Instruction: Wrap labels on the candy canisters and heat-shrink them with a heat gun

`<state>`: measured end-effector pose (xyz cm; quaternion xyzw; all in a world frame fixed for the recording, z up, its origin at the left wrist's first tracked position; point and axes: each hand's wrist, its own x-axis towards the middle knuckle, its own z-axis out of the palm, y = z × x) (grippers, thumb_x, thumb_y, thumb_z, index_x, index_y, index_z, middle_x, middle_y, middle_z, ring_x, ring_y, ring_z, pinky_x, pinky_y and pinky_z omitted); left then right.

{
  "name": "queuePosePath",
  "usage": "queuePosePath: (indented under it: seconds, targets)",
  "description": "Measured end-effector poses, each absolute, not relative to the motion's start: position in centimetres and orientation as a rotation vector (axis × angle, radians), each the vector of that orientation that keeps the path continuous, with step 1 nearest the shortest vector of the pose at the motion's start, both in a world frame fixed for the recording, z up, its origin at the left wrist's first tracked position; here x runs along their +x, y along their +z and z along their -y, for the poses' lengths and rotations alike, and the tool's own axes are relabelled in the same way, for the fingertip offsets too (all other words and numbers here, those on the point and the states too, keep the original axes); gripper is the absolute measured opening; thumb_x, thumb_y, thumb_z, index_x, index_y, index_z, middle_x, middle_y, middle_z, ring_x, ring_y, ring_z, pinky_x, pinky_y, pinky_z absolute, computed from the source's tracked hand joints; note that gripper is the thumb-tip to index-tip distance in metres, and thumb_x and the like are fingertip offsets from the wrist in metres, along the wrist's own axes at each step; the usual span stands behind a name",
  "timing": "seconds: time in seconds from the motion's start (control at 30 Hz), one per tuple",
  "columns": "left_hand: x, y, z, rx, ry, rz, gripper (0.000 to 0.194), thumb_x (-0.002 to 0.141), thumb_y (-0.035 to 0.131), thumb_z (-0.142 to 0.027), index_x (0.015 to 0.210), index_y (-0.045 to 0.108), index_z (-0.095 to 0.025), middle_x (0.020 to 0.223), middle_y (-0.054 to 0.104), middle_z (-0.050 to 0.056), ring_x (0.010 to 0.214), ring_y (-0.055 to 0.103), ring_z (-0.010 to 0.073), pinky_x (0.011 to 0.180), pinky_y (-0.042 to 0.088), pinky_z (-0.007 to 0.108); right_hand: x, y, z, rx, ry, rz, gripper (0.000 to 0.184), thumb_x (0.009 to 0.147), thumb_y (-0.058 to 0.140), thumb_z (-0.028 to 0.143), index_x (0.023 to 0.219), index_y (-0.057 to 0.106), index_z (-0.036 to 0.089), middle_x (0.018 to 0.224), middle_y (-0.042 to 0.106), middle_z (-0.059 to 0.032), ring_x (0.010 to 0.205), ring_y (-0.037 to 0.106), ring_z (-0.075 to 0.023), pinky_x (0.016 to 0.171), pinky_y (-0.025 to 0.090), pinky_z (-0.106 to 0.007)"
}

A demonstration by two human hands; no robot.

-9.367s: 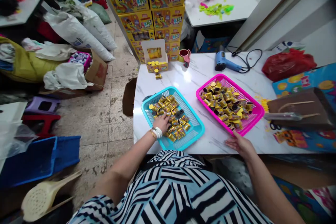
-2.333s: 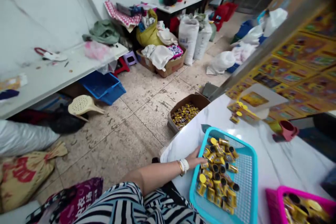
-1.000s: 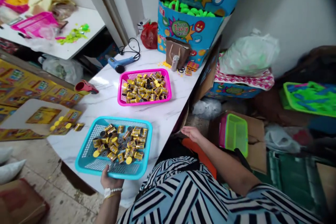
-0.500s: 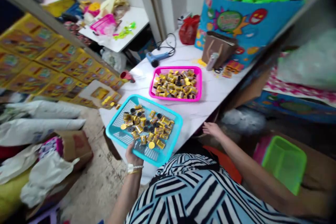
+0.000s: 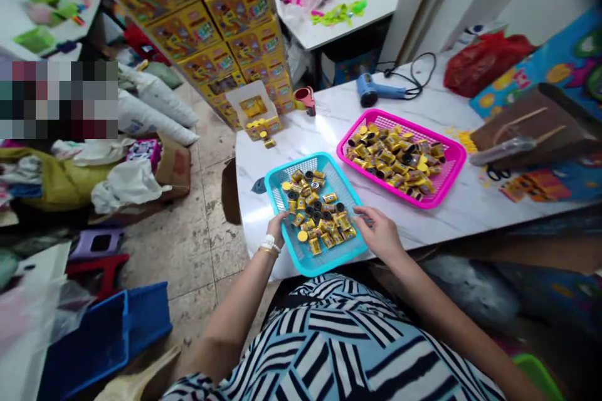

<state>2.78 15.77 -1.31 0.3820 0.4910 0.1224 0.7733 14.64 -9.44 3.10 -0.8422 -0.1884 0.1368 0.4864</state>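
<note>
A turquoise plastic basket (image 5: pixel 314 268) stands at the near edge of the table, close against my striped clothing. Loose in it lie several small yellow-labelled cylinders (image 5: pixel 329 225), some showing black ends and some yellow caps. My left hand (image 5: pixel 277 230), with a white bracelet at the wrist, is closed on the basket's left rim; the fingers under it are hidden. At the right rim, my right hand (image 5: pixel 380 235) has its fingertips and thumb on the edge. Beyond it to the right sits a pink basket (image 5: pixel 399 195) filled with the same kind of cylinders.
Behind the baskets, a blue hair dryer (image 5: pixel 376 89) lies with its cord. A red tape dispenser (image 5: pixel 306 100) and an opened yellow box (image 5: pixel 263 127) are at the table's far left. A brown paper bag (image 5: pixel 527 131) and scissors (image 5: pixel 497 173) lie right. Stacked yellow boxes (image 5: pixel 188 31) rise behind.
My view has turned left. The turquoise basket has swung round and come squarely in front of me. My right hand has moved from beside the table edge onto the basket's right rim.
</note>
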Motion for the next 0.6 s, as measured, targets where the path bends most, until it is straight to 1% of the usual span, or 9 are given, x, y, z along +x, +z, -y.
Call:
queuePosePath:
  seconds: [0.07, 0.13, 0.2, 0.23, 0.3, 0.37, 0.43, 0.53, 0.6]
  targets:
    - [2.1, -1.0, -16.4, 1.062, 0.362, -1.136, 0.03, 0.063, 0.072, -0.021, 0.091, 0.067, -0.014, 0.093, 0.072, 0.009, 0.098, 0.068, 0.0292, 0.088, 0.055, 0.042, 14.1, 2.6, 8.8, -2.085, 0.309, 0.479, 0.026, 0.087, 0.058, 0.034, 0.104, 0.072, 0.021, 0.102, 0.074, -0.0075, 0.083, 0.07, -0.0207, 0.077, 0.058, -0.035]
    - [1.5, -0.3, -16.5, 1.296, 0.467, -1.165, 0.046, 0.067, 0.072, -0.022, 0.112, 0.064, -0.017, 0.12, 0.066, 0.012, 0.122, 0.058, 0.0284, 0.102, 0.048, 0.041, 13.7, 2.1, 8.8, -2.14, 0.222, 0.463, 0.026, 0.087, 0.056, 0.034, 0.101, 0.072, 0.02, 0.104, 0.073, -0.0103, 0.092, 0.069, -0.0242, 0.087, 0.055, -0.041]
    - [1.3, 0.3, -16.2, 1.497, 0.512, -1.132, 0.057, 0.073, 0.07, -0.026, 0.128, 0.057, -0.02, 0.136, 0.056, 0.012, 0.132, 0.05, 0.0255, 0.109, 0.043, 0.039, 13.7, 1.6, 9.1, -2.194, 0.115, 0.438, 0.026, 0.086, 0.055, 0.034, 0.098, 0.072, 0.018, 0.108, 0.071, -0.0138, 0.104, 0.065, -0.0287, 0.098, 0.049, -0.049]
    - [1.6, 0.4, -15.9, 1.583, 0.507, -1.103, 0.058, 0.077, 0.068, -0.028, 0.132, 0.054, -0.02, 0.138, 0.055, 0.012, 0.132, 0.05, 0.0247, 0.11, 0.042, 0.039, 13.9, 1.5, 9.2, -2.213, 0.075, 0.433, 0.026, 0.086, 0.055, 0.034, 0.097, 0.072, 0.018, 0.108, 0.07, -0.0148, 0.106, 0.063, -0.03, 0.1, 0.047, -0.051]
    - [2.8, 0.2, -15.5, 1.725, 0.459, -1.063, 0.059, 0.08, 0.066, -0.033, 0.135, 0.051, -0.017, 0.137, 0.056, 0.015, 0.129, 0.053, 0.0261, 0.109, 0.043, 0.04, 14.4, 1.5, 9.0, -2.23, 0.04, 0.446, 0.026, 0.087, 0.054, 0.034, 0.097, 0.071, 0.018, 0.107, 0.07, -0.0147, 0.101, 0.065, -0.029, 0.097, 0.049, -0.05]
    - [5.0, -0.5, -15.6, 1.84, 0.403, -1.071, 0.064, 0.082, 0.065, -0.038, 0.138, 0.047, -0.012, 0.139, 0.054, 0.02, 0.131, 0.051, 0.0298, 0.109, 0.042, 0.043, 15.1, 1.8, 8.3, -2.227, 0.053, 0.494, 0.026, 0.089, 0.052, 0.033, 0.1, 0.069, 0.018, 0.106, 0.071, -0.0133, 0.094, 0.067, -0.0257, 0.09, 0.053, -0.045]
    - [7.7, -1.3, -16.4, 1.946, 0.358, -1.1, 0.067, 0.084, 0.063, -0.042, 0.138, 0.044, -0.007, 0.142, 0.049, 0.025, 0.136, 0.045, 0.0332, 0.112, 0.037, 0.046, 16.0, 2.2, 6.7, -2.217, 0.108, 0.588, 0.027, 0.091, 0.05, 0.034, 0.105, 0.068, 0.018, 0.107, 0.071, -0.0119, 0.092, 0.068, -0.0231, 0.087, 0.055, -0.04]
    - [11.4, -2.0, -18.2, 2.097, 0.297, -1.116, 0.055, 0.088, 0.058, -0.043, 0.128, 0.052, -0.005, 0.132, 0.057, 0.027, 0.132, 0.047, 0.0356, 0.112, 0.033, 0.048, 18.3, 2.3, 2.6, -2.224, 0.237, 0.782, 0.03, 0.093, 0.05, 0.036, 0.112, 0.066, 0.019, 0.111, 0.07, -0.0107, 0.096, 0.068, -0.0217, 0.086, 0.056, -0.035]
    - [12.9, -2.0, -19.0, 2.186, 0.262, -1.124, 0.05, 0.09, 0.055, -0.046, 0.117, 0.058, -0.005, 0.12, 0.062, 0.027, 0.126, 0.05, 0.0376, 0.11, 0.032, 0.051, 20.5, 1.6, -1.0, -2.264, 0.315, 0.899, 0.032, 0.094, 0.049, 0.036, 0.116, 0.065, 0.018, 0.116, 0.069, -0.0119, 0.103, 0.066, -0.0232, 0.092, 0.053, -0.037]
